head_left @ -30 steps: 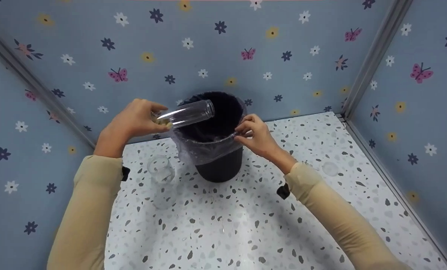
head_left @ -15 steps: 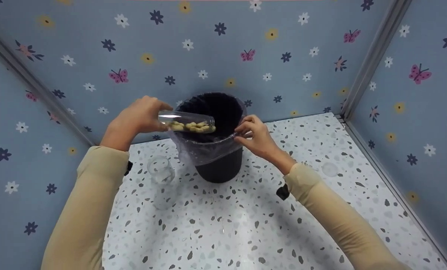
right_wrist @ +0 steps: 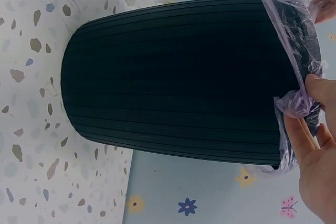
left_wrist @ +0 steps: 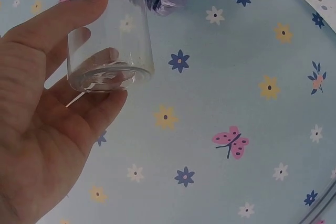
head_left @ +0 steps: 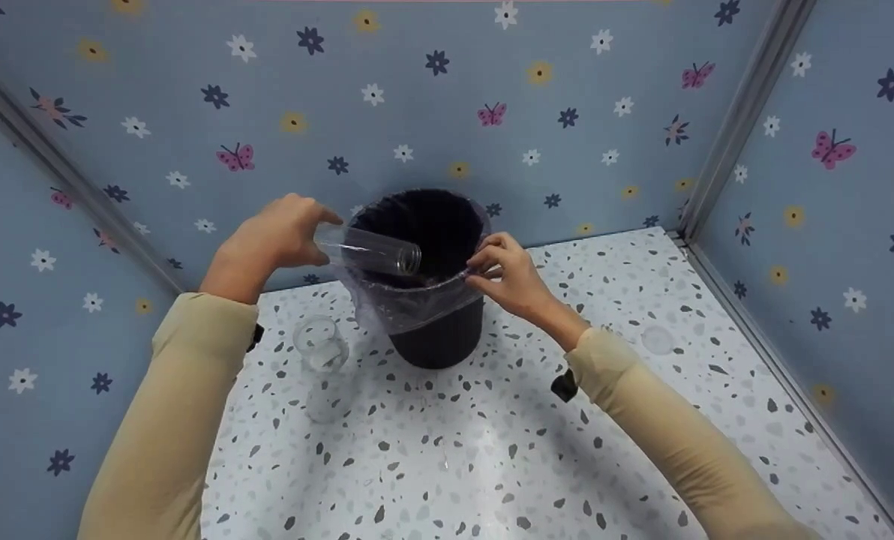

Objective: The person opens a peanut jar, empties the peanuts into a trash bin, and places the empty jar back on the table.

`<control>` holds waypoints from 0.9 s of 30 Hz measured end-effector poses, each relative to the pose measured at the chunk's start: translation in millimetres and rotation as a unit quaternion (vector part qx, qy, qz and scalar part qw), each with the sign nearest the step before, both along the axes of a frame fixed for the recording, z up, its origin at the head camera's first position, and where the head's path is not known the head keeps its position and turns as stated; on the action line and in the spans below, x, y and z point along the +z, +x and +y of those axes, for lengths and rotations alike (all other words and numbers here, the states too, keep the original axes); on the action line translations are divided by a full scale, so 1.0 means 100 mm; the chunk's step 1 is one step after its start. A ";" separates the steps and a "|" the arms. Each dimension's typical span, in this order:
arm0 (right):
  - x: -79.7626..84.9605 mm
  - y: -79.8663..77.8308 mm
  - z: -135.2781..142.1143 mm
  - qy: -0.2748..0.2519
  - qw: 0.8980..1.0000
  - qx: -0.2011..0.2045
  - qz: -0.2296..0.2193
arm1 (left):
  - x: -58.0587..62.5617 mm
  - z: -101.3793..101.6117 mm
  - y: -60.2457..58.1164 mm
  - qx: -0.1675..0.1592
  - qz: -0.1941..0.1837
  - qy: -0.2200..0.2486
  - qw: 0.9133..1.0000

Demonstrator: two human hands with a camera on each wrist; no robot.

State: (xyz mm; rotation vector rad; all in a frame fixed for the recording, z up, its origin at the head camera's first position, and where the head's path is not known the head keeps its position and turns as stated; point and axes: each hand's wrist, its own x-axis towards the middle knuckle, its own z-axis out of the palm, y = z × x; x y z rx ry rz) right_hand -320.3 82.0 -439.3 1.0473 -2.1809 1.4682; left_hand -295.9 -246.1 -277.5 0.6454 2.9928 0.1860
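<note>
My left hand (head_left: 278, 234) grips a clear glass jar (head_left: 372, 251) near its base, tilted with its mouth down over the opening of a black ribbed trash can (head_left: 439, 337). No peanuts show inside the jar; in the left wrist view its clear base (left_wrist: 111, 78) sits between thumb and fingers. A thin translucent purple trash bag (head_left: 417, 311) lines the can and folds over its rim. At the rim's right side my right hand (head_left: 511, 274) pinches a gathered bit of the bag (right_wrist: 295, 102) between thumb and fingers. The can's inside is dark.
A clear glass jar (head_left: 321, 349) stands on the speckled white table (head_left: 492, 480), left of the can. A round clear lid (head_left: 658, 340) lies at the right. Blue floral panels (head_left: 417, 90) enclose the back and both sides.
The jar in my left hand has tipped mouth-down over the can. The peanuts seen in it half a second ago no longer show. My right hand keeps its pinch on the bag.
</note>
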 end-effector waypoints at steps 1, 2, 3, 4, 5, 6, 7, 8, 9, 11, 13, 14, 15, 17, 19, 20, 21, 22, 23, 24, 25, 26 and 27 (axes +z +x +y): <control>0.00 0.00 0.00 0.000 1.000 0.002 -0.002 | 0.00 0.00 0.00 -0.001 -0.001 0.002 1.000; 0.01 0.00 0.01 0.001 1.000 0.004 -0.003 | 0.01 0.00 0.00 -0.002 -0.001 0.003 1.000; 0.01 -0.01 0.01 0.002 1.000 0.006 -0.001 | 0.01 -0.01 0.00 -0.003 0.000 0.005 1.000; 0.01 -0.01 0.02 0.002 1.000 0.007 0.001 | 0.01 -0.01 0.00 -0.003 0.001 0.008 1.000; 0.01 -0.01 0.02 0.004 1.000 0.007 0.003 | 0.01 -0.02 0.01 -0.002 0.000 0.011 1.000; 0.01 -0.01 0.02 0.004 1.000 0.008 0.005 | 0.00 -0.03 0.01 -0.002 0.001 0.014 1.000; 0.01 -0.01 0.03 0.004 1.000 0.008 0.007 | 0.00 -0.04 0.01 -0.001 0.001 0.018 1.000; 0.01 -0.01 0.03 0.005 1.000 0.006 0.009 | -0.01 -0.05 0.01 0.000 0.002 0.025 1.000; 0.01 -0.01 0.04 0.004 1.000 0.004 0.012 | -0.03 -0.06 0.01 0.000 0.007 0.033 0.999; 0.00 -0.01 0.06 -0.003 1.000 0.000 0.015 | -0.07 -0.09 0.01 -0.003 0.020 0.057 0.998; -0.01 -0.01 0.08 -0.013 1.000 -0.006 0.024 | -0.13 -0.11 0.03 -0.008 0.036 0.089 0.995; -0.02 0.00 0.09 -0.018 0.999 -0.010 0.028 | -0.16 -0.13 0.05 -0.010 0.046 0.106 0.993; -0.02 0.01 0.10 -0.023 0.999 -0.012 0.032 | -0.20 -0.14 0.07 -0.014 0.056 0.124 0.991; -0.03 0.05 0.13 -0.029 0.999 -0.018 0.043 | -0.28 -0.16 0.13 -0.018 0.075 0.162 0.984; -0.01 0.13 0.16 -0.029 0.998 -0.023 0.051 | -0.38 -0.17 0.23 -0.022 0.099 0.192 0.976; 0.02 0.19 0.17 -0.029 0.998 -0.024 0.056 | -0.44 -0.18 0.28 -0.026 0.115 0.206 0.971; 0.06 0.26 0.19 -0.028 0.998 -0.026 0.059 | -0.50 -0.18 0.34 -0.029 0.131 0.221 0.966; 0.10 0.33 0.20 -0.025 0.997 -0.029 0.061 | -0.56 -0.18 0.40 -0.032 0.148 0.235 0.960; 0.15 0.41 0.22 -0.023 0.997 -0.029 0.060 | -0.63 -0.17 0.47 -0.033 0.163 0.248 0.954; 0.21 0.49 0.23 -0.022 0.998 -0.028 0.059 | -0.70 -0.17 0.53 -0.035 0.180 0.261 0.948; 0.25 0.56 0.24 -0.022 0.998 -0.026 0.056 | -0.78 -0.15 0.60 -0.039 0.196 0.277 0.940; 0.29 0.63 0.25 -0.023 0.998 -0.022 0.052 | -0.84 -0.14 0.67 -0.041 0.208 0.293 0.932; 0.32 0.68 0.27 -0.024 0.998 -0.019 0.048 | -0.91 -0.11 0.73 -0.045 0.220 0.307 0.925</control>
